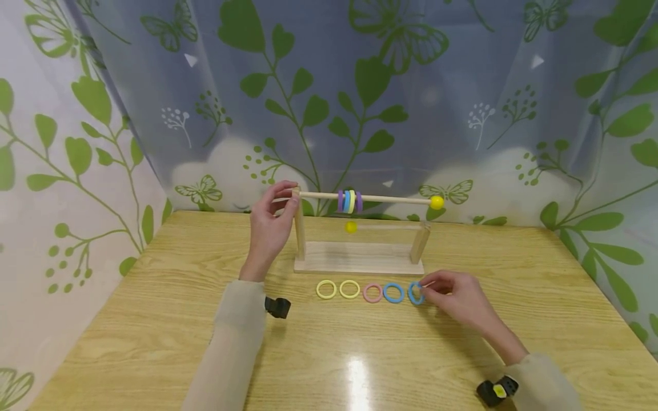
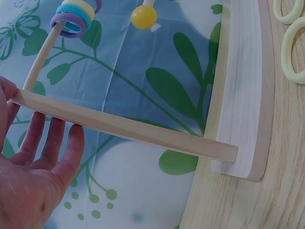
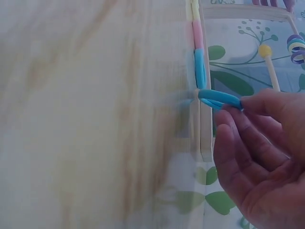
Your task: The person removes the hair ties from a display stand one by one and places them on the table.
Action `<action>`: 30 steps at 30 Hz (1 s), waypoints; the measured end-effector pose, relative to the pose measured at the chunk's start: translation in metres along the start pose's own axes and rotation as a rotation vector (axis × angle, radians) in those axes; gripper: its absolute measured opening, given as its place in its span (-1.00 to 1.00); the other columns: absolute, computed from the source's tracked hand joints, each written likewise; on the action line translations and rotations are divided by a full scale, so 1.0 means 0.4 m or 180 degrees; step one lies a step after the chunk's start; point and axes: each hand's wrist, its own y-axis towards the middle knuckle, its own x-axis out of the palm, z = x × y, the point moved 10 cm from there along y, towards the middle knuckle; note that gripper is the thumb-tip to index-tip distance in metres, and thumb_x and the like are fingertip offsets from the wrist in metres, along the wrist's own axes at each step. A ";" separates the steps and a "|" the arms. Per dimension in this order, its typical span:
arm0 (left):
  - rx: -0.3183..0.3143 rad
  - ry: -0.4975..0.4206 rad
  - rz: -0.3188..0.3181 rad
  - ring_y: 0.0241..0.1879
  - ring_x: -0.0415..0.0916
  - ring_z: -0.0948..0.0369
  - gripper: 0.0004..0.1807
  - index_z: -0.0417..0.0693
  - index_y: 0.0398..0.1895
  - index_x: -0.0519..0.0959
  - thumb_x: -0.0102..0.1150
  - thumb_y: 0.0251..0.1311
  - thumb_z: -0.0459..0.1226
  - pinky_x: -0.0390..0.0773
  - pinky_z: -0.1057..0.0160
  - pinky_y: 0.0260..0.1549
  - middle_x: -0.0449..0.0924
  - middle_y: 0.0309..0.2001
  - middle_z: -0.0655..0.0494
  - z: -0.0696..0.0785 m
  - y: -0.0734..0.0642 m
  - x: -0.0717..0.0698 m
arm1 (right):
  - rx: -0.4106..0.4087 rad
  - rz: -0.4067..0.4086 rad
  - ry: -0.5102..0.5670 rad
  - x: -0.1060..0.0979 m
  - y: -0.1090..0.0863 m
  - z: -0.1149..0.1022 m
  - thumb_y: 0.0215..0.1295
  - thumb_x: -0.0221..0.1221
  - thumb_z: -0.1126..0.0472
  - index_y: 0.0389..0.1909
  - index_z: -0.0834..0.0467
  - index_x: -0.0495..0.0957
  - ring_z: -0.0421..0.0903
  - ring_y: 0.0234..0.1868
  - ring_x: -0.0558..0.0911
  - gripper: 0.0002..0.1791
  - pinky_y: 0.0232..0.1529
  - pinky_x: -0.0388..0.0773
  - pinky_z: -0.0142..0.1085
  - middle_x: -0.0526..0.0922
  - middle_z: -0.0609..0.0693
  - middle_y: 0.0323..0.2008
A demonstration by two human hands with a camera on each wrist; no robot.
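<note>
My left hand [image 1: 272, 220] holds the top of the tall left post [image 1: 300, 228] of a wooden stand, thumb on one side and fingers on the other. From that post a long rod [image 1: 396, 199] runs right to a yellow ball [image 1: 437, 202]. Purple, blue and pale yellow rings [image 1: 350, 201] hang on the rod. My right hand [image 1: 460, 299] pinches a blue ring [image 3: 219, 98] between thumb and fingers, tilted up at the right end of a row. Left of it lie another blue ring [image 1: 393, 293], a pink ring [image 1: 373, 293] and two pale yellow rings [image 1: 326, 289].
The stand's base [image 1: 354, 264] rests on the wooden table [image 1: 319, 354] just behind the row. A shorter post [image 1: 420, 242] at its right carries a lower rod with a yellow ball [image 1: 351, 227] at its left end. A leaf-patterned curtain [image 1: 329, 114] hangs behind the table.
</note>
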 end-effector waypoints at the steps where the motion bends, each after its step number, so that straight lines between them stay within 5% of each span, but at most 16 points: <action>1: 0.0001 0.0005 0.0002 -0.09 0.61 0.16 -0.69 -0.23 0.18 0.58 0.13 0.44 -0.37 0.68 0.39 -0.17 0.58 0.00 -0.23 0.000 0.000 0.000 | 0.0031 -0.0060 0.0039 0.005 0.001 0.002 0.37 0.30 0.24 -0.10 0.21 0.71 -0.13 -0.50 0.68 -0.83 -0.52 0.64 -0.30 0.78 0.05 -0.35; 7: -0.0005 0.0023 -0.0016 -0.10 0.61 0.19 -0.69 -0.26 0.19 0.57 0.13 0.44 -0.37 0.67 0.39 -0.18 0.58 0.02 -0.24 -0.002 0.000 0.002 | 0.0149 -0.0225 0.0040 0.019 0.011 0.008 0.38 0.27 0.23 -0.07 0.22 0.70 -0.12 -0.54 0.65 -0.81 -0.51 0.63 -0.31 0.79 0.05 -0.32; 17: -0.0002 0.0024 0.0021 -0.05 0.62 0.15 -0.69 -0.10 0.20 0.60 0.15 0.44 -0.34 0.66 0.41 -0.18 0.58 0.03 -0.16 -0.070 0.024 -0.001 | 0.0006 -0.0090 -0.0325 0.009 0.027 0.001 0.37 0.29 0.23 -0.10 0.20 0.71 -0.17 -0.51 0.63 -0.83 -0.54 0.54 -0.38 0.81 0.07 -0.29; 24: 0.0119 0.0023 0.0001 -0.07 0.64 0.13 -0.70 -0.04 0.18 0.61 0.19 0.44 -0.26 0.66 0.40 -0.21 0.60 -0.01 -0.10 -0.068 0.022 -0.002 | -0.0165 0.0196 -0.0682 -0.016 0.027 -0.016 0.36 0.30 0.19 -0.11 0.15 0.73 -0.06 -0.23 0.75 -0.84 -0.23 0.67 -0.23 0.81 0.05 -0.21; 30: 0.0042 0.0032 -0.0017 -0.04 0.64 0.08 -0.69 -0.17 0.19 0.58 0.15 0.45 -0.32 0.66 0.41 -0.18 0.58 0.00 -0.16 -0.027 0.009 -0.001 | -0.0385 0.0428 -0.0747 -0.035 0.024 -0.047 0.39 0.27 0.13 -0.07 0.15 0.72 -0.03 -0.25 0.77 -0.78 -0.27 0.64 -0.29 0.82 0.07 -0.18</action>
